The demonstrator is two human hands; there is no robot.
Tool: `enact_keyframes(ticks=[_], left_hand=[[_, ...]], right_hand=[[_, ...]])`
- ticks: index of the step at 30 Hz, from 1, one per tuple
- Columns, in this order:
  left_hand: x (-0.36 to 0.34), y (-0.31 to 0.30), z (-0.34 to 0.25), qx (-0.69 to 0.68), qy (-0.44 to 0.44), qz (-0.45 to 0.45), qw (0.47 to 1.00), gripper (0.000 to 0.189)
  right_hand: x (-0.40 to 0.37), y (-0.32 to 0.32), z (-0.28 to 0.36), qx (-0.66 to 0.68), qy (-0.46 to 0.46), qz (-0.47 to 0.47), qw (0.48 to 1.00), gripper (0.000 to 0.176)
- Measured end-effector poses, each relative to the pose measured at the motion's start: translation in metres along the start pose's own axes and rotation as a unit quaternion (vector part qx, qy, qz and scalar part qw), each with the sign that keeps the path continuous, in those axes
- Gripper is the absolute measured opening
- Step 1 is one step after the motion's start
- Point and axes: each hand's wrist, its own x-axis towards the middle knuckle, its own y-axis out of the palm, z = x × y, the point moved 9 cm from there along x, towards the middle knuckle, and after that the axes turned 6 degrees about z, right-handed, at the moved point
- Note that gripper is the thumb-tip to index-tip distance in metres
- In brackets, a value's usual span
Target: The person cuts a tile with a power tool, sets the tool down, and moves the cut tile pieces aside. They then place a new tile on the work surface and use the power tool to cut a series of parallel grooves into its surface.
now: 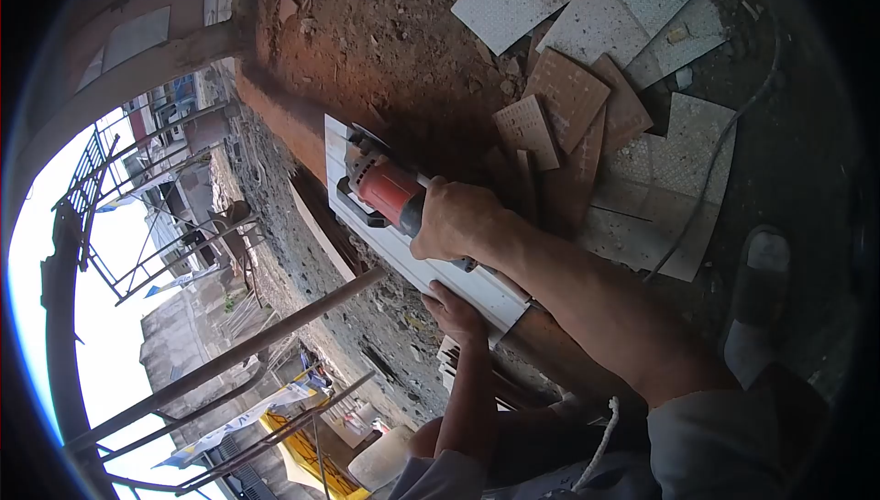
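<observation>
My right hand (461, 221) is wrapped round the dark rear handle of a red and black tile cutter (385, 190). The cutter rests on a long white tile (466, 282), its front end near the tile's far end. Its blade is hidden, and hazy dust hangs beside it. My left hand (456, 315) grips the near left edge of the same tile, thumb on top and the other fingers mostly out of sight. Under the tile, part of a support shows, but I cannot make out what it is.
Broken brown tiles (566, 97) and pale speckled tiles (642, 5) lie on the dirt to the right. A dark cable (710, 184) runs past them, close to a shoe (765, 266). At left a metal rail (266, 344) crosses above a lower rubble-strewn area.
</observation>
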Motion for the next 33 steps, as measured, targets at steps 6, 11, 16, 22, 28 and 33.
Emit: enact_keyframes(ticks=[6,11,16,22,28,33], left_hand=[[0.001,-0.012,-0.005,-0.009,0.012,0.01,1.0,0.086],[0.001,-0.01,-0.005,-0.013,0.009,0.009,1.0,0.085],[0.0,-0.009,-0.002,-0.008,0.004,-0.001,1.0,0.086],[0.003,-0.007,0.002,-0.016,0.005,0.002,1.0,0.087],[0.003,-0.003,0.002,-0.032,0.006,0.016,0.999,0.086],[-0.002,0.0,-0.001,-0.021,-0.013,0.011,1.0,0.087]], right_hand=[[-0.006,0.003,0.007,0.011,-0.017,0.002,1.0,0.068],[-0.008,0.002,0.004,0.011,-0.017,0.003,1.0,0.069],[-0.011,0.003,0.002,0.012,-0.014,0.005,1.0,0.069],[-0.011,0.003,0.0,0.012,-0.01,0.004,1.0,0.07],[-0.014,0.002,-0.002,0.009,-0.011,0.004,1.0,0.07],[-0.016,0.002,-0.006,0.007,-0.013,-0.003,1.0,0.07]])
